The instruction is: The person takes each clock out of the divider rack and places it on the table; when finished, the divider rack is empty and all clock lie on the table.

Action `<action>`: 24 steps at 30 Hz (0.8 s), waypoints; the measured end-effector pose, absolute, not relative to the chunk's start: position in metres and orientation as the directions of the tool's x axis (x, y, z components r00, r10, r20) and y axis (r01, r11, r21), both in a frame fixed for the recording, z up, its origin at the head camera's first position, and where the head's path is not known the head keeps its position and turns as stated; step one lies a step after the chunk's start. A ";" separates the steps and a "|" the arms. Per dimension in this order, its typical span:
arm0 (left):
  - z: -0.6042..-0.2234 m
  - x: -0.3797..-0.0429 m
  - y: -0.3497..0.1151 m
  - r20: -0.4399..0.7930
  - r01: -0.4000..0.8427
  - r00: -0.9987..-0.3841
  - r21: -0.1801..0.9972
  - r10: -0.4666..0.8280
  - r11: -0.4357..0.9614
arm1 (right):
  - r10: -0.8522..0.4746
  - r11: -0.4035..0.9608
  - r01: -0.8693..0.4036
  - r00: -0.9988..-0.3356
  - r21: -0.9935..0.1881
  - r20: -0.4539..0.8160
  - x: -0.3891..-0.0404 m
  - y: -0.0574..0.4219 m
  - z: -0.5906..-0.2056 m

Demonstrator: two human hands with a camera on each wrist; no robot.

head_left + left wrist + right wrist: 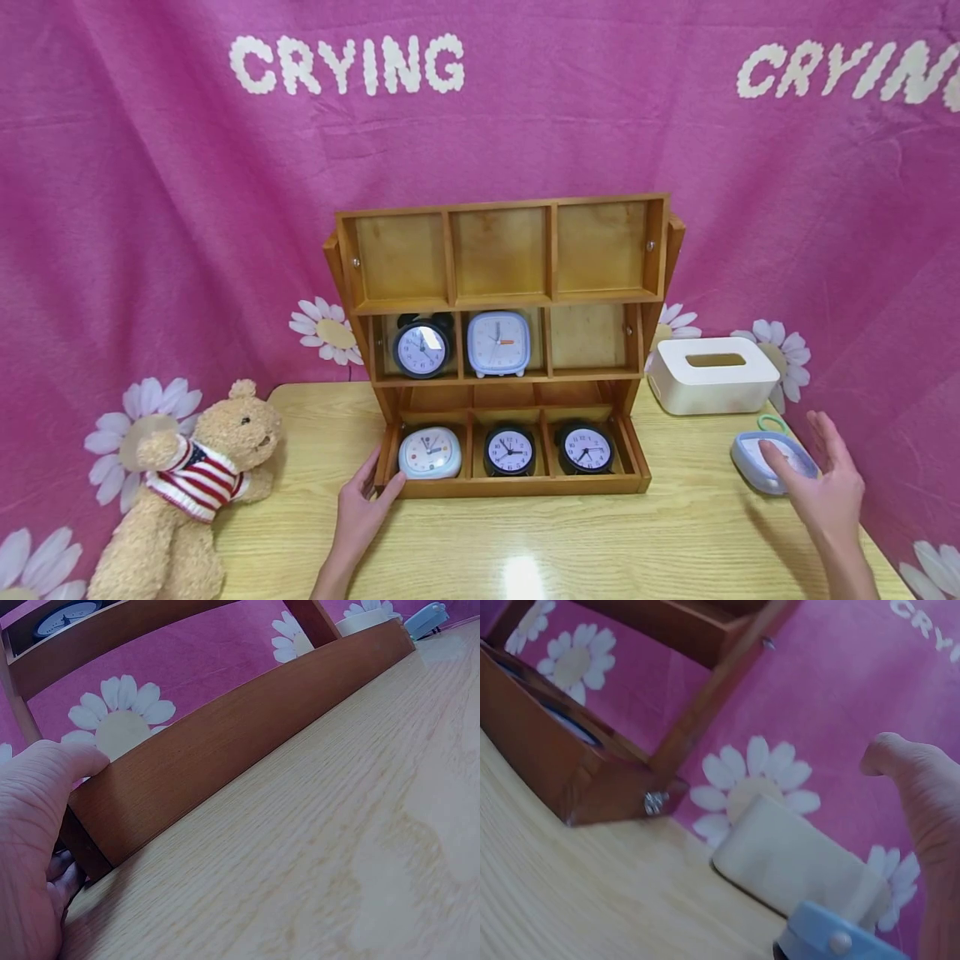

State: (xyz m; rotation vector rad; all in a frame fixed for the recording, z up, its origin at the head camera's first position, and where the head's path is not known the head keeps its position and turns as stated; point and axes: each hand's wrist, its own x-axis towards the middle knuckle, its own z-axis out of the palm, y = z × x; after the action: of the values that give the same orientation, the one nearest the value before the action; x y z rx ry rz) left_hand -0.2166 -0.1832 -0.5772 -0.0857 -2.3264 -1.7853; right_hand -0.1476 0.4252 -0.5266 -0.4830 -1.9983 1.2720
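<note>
Left hand (362,507) grips the front left corner of the brown wooden three-tier shelf (525,487). Well right, pale-blue rounded-square clock (752,473) rests face upward on the wood-grain table (600,550); long axis appears rear-left to front-right. Right hand (831,490), nearer and released, is just right of the clock, thumb over its face; contact cannot be confirmed.

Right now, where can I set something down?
The shelf has a bare top row and middle-right compartment; the tabletop is bare between left hand and right hand. Crowded: the bottom row of clocks, and around the tissue box and blue clock.
</note>
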 end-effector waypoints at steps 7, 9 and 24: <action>-0.579 -0.217 -0.183 0.209 0.180 -0.975 0.945 -0.080 0.273 | 0.588 0.454 -0.125 -0.702 -0.882 0.402 -0.154 0.403 -0.513; -0.579 -0.217 -0.183 0.209 0.181 -0.975 0.945 -0.078 0.273 | 0.570 0.467 -0.149 -0.703 -0.872 0.425 -0.154 0.396 -0.510; -0.576 -0.217 -0.183 0.221 0.191 -0.972 0.944 -0.084 0.269 | 0.270 0.487 -0.448 -0.740 -0.750 0.617 -0.181 0.331 -0.483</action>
State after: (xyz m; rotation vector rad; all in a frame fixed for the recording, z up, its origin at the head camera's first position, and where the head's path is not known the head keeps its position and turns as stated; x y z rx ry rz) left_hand -0.2171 -0.1831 -0.5761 -0.0996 -2.3109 -1.7704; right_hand -0.1810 0.3306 -0.4828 0.1463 -2.0273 1.3002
